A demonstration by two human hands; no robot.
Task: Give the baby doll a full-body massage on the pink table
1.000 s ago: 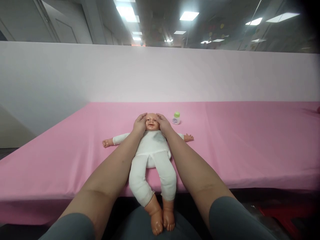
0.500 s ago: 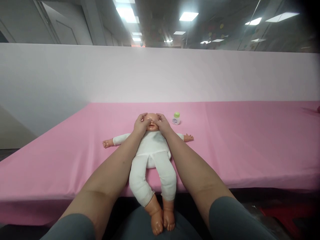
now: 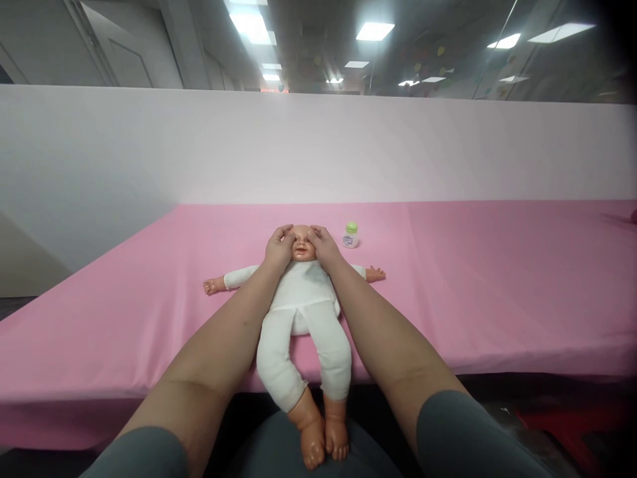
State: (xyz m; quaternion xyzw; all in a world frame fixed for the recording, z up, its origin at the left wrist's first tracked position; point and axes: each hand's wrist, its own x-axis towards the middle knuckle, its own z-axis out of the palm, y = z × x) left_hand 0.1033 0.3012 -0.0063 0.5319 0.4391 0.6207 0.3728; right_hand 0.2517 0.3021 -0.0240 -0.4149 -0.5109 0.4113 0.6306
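A baby doll (image 3: 301, 285) in a white suit lies face up, with its arms spread and its feet hanging toward my lap. My left hand (image 3: 279, 247) cups one side of the doll's head, its thumb resting on the face near the eye. On the opposite side, my right hand (image 3: 325, 247) holds the head in the same way. Between the two thumbs the doll's nose and mouth show. The fingers curl around the sides of the head and are partly hidden.
A small bottle with a green cap (image 3: 351, 236) stands just right of the doll's head. Pink cloth (image 3: 472, 285) covers the table. Behind it rises a white partition (image 3: 318, 146) with glass above. A red object (image 3: 577, 425) lies low at the right, below the table edge.
Both thumbs have slid outward, from the middle of the doll's face to the sides near the eyes. More of the face shows now. The doll and bottle stay in place.
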